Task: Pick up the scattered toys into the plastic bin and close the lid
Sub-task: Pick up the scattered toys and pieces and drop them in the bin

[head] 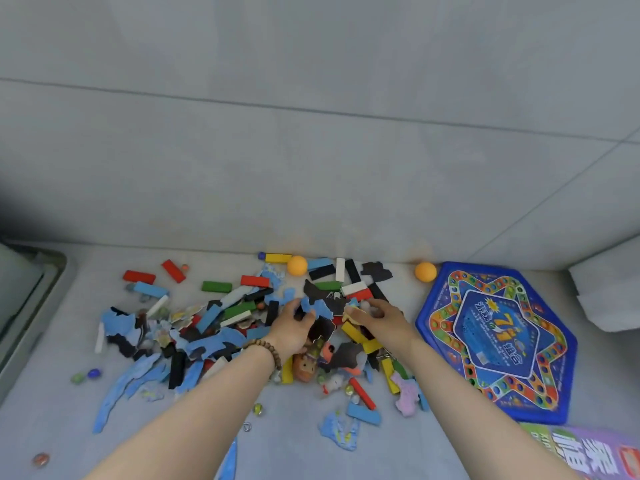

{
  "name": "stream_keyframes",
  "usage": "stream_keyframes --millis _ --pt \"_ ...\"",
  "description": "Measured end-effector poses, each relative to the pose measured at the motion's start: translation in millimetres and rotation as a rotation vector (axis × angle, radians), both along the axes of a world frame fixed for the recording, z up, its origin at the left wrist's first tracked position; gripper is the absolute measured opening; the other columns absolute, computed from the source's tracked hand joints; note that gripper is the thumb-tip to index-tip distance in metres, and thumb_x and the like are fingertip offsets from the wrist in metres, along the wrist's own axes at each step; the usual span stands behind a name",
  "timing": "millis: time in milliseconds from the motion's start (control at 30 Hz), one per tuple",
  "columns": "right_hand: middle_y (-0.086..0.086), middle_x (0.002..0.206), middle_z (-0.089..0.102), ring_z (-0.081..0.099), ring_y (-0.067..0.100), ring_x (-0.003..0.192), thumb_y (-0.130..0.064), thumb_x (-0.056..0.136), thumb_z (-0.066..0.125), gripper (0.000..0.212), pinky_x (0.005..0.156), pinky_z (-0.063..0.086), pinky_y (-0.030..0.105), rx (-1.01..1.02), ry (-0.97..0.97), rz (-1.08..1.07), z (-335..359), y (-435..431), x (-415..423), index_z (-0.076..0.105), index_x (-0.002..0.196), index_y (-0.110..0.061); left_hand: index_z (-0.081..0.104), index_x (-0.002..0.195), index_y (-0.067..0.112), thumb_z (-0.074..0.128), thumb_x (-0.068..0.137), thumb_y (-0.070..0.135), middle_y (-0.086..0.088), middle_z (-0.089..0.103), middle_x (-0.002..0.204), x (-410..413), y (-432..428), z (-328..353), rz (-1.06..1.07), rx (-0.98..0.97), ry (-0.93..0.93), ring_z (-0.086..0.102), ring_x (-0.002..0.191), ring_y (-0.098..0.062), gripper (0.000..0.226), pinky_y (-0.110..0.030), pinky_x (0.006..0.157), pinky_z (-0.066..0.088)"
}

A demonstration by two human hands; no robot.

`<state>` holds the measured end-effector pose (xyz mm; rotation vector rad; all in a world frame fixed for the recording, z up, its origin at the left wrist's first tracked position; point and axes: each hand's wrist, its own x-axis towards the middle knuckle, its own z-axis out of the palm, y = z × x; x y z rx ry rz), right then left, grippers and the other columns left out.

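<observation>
A heap of scattered toys (228, 323) lies on the grey floor against the wall: coloured wooden blocks, blue and black puzzle pieces, marbles, small figures. Two orange balls (297, 265) (425, 271) rest by the wall. My left hand (292, 327), with a bead bracelet at the wrist, curls its fingers round puzzle pieces in the middle of the heap. My right hand (375, 317) pinches pieces just to the right of it. The corner of a clear plastic bin (24, 306) shows at the left edge.
A blue hexagonal game board (498, 341) lies flat at the right. A purple and green box (595, 452) sits at the bottom right corner. A white object (609, 289) stands at the far right. Loose marbles (86, 375) lie left of the heap.
</observation>
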<state>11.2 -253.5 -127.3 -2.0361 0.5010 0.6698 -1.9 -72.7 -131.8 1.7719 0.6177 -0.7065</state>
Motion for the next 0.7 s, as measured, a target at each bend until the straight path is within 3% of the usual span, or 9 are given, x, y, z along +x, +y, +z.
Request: stream_keyframes --millis 67,200,300,333,433,500,567,700 --pt "0.004 0.118 0.052 0.051 0.017 0.103 -0.049 0.08 0.066 0.048 0.085 0.04 0.026 0.023 -0.008 -0.018 -3 5 2 0.056 0.116 -0.019 0.033 0.141 0.02 0.047 0.096 0.03 -0.007 0.039 0.142 4 -1 -2 0.075 -0.014 0.0 0.051 0.119 -0.029 0.048 -0.043 0.093 0.051" --pt "0.005 0.12 0.053 0.055 0.017 0.102 -0.06 0.069 0.069 0.068 0.082 0.044 0.026 0.012 -0.044 -0.095 -11 13 8 0.055 0.119 -0.016 0.044 0.132 0.016 0.053 0.092 0.036 -0.008 0.046 0.132 14 -3 -12 0.127 0.058 0.006 0.053 0.114 -0.027 0.045 -0.043 0.09 0.053" --pt "-0.002 0.107 0.055 0.053 0.013 0.094 -0.056 0.075 0.067 0.057 0.075 0.041 0.023 0.023 -0.037 -0.126 -11 16 11 0.053 0.112 -0.015 0.047 0.126 0.018 0.058 0.088 0.04 -0.006 0.049 0.117 20 -6 -11 0.227 -0.005 0.084 0.056 0.097 -0.024 0.046 -0.034 0.064 0.057" --pt "-0.003 0.103 0.055 0.053 0.013 0.092 -0.054 0.077 0.067 0.054 0.072 0.041 0.022 0.022 -0.039 -0.132 -8 17 12 0.052 0.111 -0.015 0.048 0.124 0.018 0.06 0.087 0.04 -0.005 0.05 0.113 21 -8 -11 0.25 -0.015 0.087 0.056 0.095 -0.024 0.045 -0.032 0.062 0.056" --pt "-0.003 0.103 0.055 0.052 0.013 0.091 -0.05 0.078 0.068 0.054 0.059 0.038 0.018 -0.003 -0.052 -0.135 -9 21 14 0.052 0.115 -0.014 0.051 0.118 0.018 0.063 0.084 0.04 -0.002 0.05 0.111 22 -12 -17 0.19 0.085 0.011 0.057 0.101 -0.024 0.042 -0.041 0.084 0.056" --pt "-0.003 0.104 0.053 0.052 0.013 0.091 -0.046 0.079 0.069 0.052 0.066 0.04 0.019 -0.011 -0.064 -0.133 -11 22 11 0.051 0.116 -0.015 0.053 0.115 0.018 0.065 0.083 0.04 0.001 0.049 0.11 19 -14 -21 0.139 0.127 -0.039 0.056 0.108 -0.023 0.04 -0.039 0.095 0.05" --pt "-0.002 0.106 0.055 0.053 0.013 0.092 -0.043 0.079 0.07 0.049 0.07 0.043 0.022 0.013 -0.086 -0.143 -13 21 8 0.051 0.115 -0.016 0.053 0.113 0.017 0.064 0.084 0.039 0.003 0.049 0.11 16 -14 -24 0.079 0.18 -0.086 0.052 0.112 -0.02 0.038 -0.029 0.097 0.043" --pt "-0.004 0.112 0.055 0.053 0.012 0.098 -0.04 0.078 0.072 0.055 0.082 0.047 0.025 0.043 -0.123 -0.123 -14 16 0 0.05 0.122 -0.018 0.052 0.102 0.023 0.068 0.08 0.043 0.002 0.052 0.112 9 -15 -27 0.091 0.165 -0.105 0.056 0.109 -0.022 0.035 -0.038 0.096 0.049"
